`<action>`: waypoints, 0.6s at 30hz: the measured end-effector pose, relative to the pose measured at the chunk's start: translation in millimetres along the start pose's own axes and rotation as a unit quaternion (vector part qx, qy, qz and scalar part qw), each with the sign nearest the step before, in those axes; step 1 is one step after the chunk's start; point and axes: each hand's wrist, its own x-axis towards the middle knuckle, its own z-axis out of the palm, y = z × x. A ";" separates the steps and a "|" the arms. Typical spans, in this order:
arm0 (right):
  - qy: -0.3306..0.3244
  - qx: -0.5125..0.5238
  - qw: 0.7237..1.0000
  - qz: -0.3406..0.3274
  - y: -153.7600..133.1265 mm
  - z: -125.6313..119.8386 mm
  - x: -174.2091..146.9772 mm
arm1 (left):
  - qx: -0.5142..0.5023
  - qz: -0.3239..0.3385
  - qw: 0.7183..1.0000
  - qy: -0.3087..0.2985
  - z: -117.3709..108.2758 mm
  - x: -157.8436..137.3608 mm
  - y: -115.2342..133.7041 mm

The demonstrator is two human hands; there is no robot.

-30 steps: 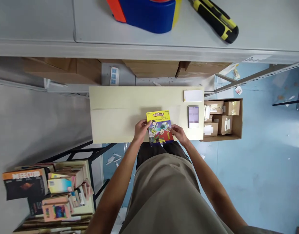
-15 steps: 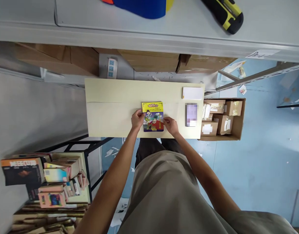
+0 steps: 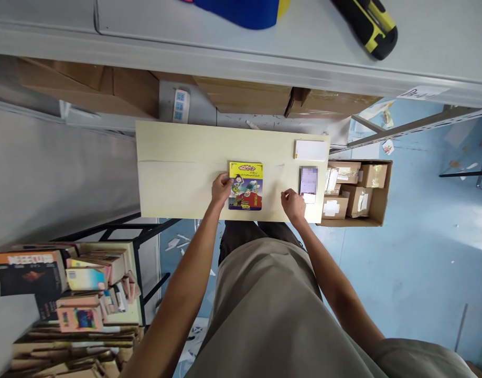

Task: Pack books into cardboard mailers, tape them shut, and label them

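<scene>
A comic book [image 3: 246,186] with a yellow and purple cartoon cover lies flat on the pale yellow table [image 3: 173,194]. At its left edge, the fingers of my left hand [image 3: 221,188] are closed on the cover's side. My right hand [image 3: 293,205] is off the book, over the table to its right, with fingers curled in and nothing visible in them. Just beyond that hand lies a phone [image 3: 308,181], its screen lit and partly blurred. A white flat box or pad [image 3: 310,150] rests above the phone, near the table's far right corner.
An open carton [image 3: 387,194] of small taped boxes stands at the table's right. Books and magazines [image 3: 83,283] are stacked on a rack at lower left. A grey shelf [image 3: 241,58] crosses the far side, bearing a yellow-black cutter [image 3: 376,34]; cartons [image 3: 244,97] and a power strip [image 3: 181,106] are beneath.
My right hand has let go of the book's right edge and moved right, towards the phone. My left hand stays at the book, which lies in about the same place.
</scene>
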 end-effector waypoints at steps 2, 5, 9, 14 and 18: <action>0.007 -0.003 1.000 -0.016 -7.7 -2.6 -7.4 | 0.009 0.007 1.000 0.000 -0.9 -2.3 -0.7; 0.014 -0.007 0.999 -0.052 -21.4 -5.2 -19.9 | 0.032 0.027 0.999 0.020 -2.8 -9.2 -0.7; 0.002 -0.013 0.992 -0.124 -47.0 -1.5 -32.8 | 0.058 0.050 0.996 0.045 -6.3 -15.9 2.0; -0.024 -0.034 0.982 -0.185 -86.4 13.6 -37.7 | 0.059 0.035 0.997 0.046 -11.8 -9.0 1.7; -0.040 -0.055 0.974 -0.216 -115.3 29.9 -35.9 | 0.069 0.030 0.996 0.043 -14.8 0.5 -1.0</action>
